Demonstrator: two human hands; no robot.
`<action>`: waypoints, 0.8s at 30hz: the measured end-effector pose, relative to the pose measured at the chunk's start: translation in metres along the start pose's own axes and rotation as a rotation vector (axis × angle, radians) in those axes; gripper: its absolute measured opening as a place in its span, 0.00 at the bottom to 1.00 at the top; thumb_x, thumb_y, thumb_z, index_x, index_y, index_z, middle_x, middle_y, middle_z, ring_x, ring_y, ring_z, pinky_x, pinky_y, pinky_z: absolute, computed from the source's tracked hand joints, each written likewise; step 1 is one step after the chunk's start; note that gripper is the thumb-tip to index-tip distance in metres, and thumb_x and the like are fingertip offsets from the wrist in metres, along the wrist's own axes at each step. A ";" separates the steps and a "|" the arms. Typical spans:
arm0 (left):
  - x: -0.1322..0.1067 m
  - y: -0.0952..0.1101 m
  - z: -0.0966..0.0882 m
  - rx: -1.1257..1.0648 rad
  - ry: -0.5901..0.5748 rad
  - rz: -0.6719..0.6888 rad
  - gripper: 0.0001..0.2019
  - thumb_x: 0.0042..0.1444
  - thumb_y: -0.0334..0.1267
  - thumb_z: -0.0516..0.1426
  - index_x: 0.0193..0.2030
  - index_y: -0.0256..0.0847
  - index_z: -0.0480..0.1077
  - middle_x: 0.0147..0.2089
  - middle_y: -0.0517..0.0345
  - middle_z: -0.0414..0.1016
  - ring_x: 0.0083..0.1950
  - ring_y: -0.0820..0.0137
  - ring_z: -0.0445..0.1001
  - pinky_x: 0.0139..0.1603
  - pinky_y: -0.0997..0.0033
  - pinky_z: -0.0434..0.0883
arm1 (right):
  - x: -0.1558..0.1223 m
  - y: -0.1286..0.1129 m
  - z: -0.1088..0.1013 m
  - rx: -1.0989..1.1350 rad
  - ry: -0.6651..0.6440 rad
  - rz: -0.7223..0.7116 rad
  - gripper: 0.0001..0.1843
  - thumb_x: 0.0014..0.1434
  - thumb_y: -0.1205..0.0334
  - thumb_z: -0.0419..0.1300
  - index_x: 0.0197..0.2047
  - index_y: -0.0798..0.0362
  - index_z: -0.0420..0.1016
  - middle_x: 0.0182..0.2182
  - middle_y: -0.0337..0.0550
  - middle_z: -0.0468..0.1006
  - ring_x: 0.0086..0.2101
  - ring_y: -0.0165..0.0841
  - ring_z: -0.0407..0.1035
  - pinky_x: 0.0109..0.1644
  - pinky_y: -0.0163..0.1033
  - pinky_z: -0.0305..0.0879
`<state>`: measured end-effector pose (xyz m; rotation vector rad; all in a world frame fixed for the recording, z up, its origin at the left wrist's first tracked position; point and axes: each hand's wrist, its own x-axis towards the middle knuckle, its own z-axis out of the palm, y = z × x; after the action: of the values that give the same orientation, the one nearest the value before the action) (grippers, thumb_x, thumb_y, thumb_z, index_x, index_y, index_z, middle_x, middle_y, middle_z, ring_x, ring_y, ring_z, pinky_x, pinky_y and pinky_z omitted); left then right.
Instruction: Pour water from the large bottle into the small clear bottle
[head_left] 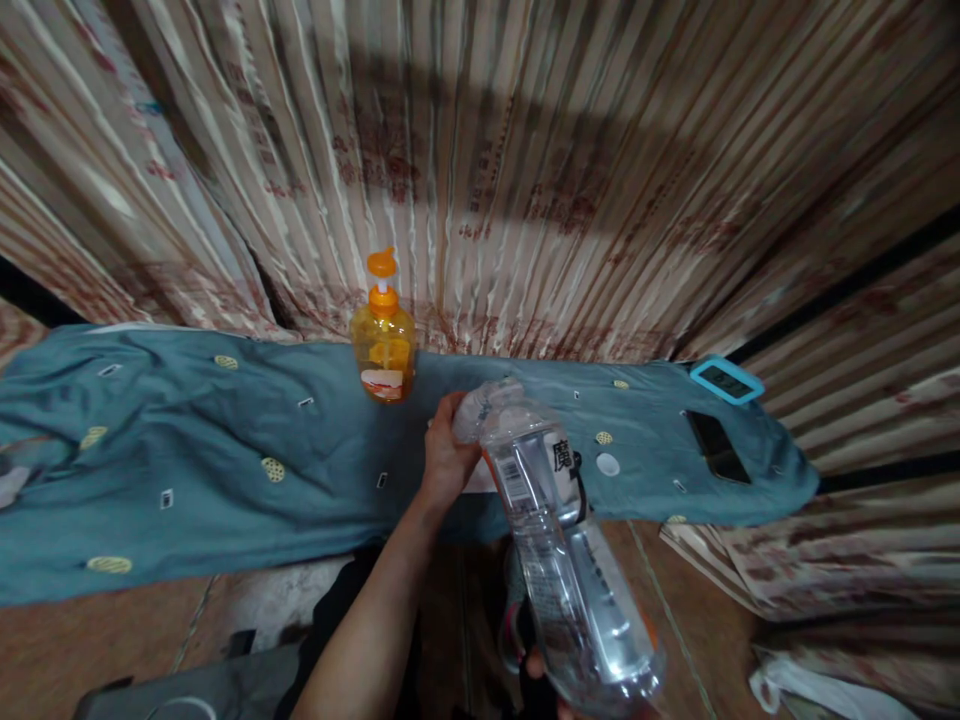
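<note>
A large clear plastic bottle [577, 560] with a silver-white label and dark characters lies tilted across the front, its lower end towards me. My right hand [547, 685] grips it from beneath near that end; only a few fingertips show. At the far end, my left hand [448, 455] is closed around a clear plastic piece [484, 405], which looks crumpled and touches or overlaps the bottle; I cannot tell whether the two are joined. Something white and flat [480, 477] shows beneath my left hand. An orange pump bottle [384, 345] stands upright behind, to the left.
A teal patterned cloth [202, 430] covers the long narrow surface. On its right side lie a white disc [607, 464], a dark phone [716, 447] and a blue-framed digital timer [726, 380]. Pleated curtains [480, 180] hang close behind. A grey object [217, 690] is at lower left.
</note>
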<state>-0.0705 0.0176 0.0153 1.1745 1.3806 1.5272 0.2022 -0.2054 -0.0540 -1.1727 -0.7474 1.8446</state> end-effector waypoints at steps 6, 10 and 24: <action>0.001 -0.002 0.002 -0.035 0.014 0.009 0.29 0.39 0.40 0.73 0.50 0.41 0.75 0.46 0.56 0.83 0.47 0.60 0.81 0.51 0.63 0.77 | 0.013 0.003 -0.008 -0.077 -0.095 0.035 0.54 0.26 0.10 0.67 0.46 0.42 0.88 0.35 0.54 0.87 0.28 0.52 0.82 0.29 0.53 0.79; 0.002 -0.003 0.001 -0.009 0.011 0.014 0.29 0.40 0.41 0.74 0.50 0.42 0.75 0.46 0.57 0.84 0.46 0.61 0.81 0.50 0.65 0.77 | 0.018 0.002 -0.014 -0.091 -0.109 0.059 0.56 0.23 0.09 0.66 0.46 0.41 0.88 0.35 0.56 0.87 0.30 0.58 0.83 0.31 0.60 0.79; 0.000 -0.009 0.003 -0.031 -0.014 -0.010 0.32 0.41 0.38 0.73 0.55 0.42 0.73 0.50 0.54 0.83 0.50 0.60 0.82 0.54 0.64 0.78 | 0.004 0.002 -0.001 -0.055 -0.075 0.019 0.56 0.31 0.12 0.70 0.53 0.46 0.86 0.43 0.60 0.87 0.28 0.52 0.83 0.37 0.59 0.81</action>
<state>-0.0681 0.0199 0.0069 1.1553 1.3468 1.5250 0.2017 -0.2025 -0.0576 -1.1540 -0.8360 1.9036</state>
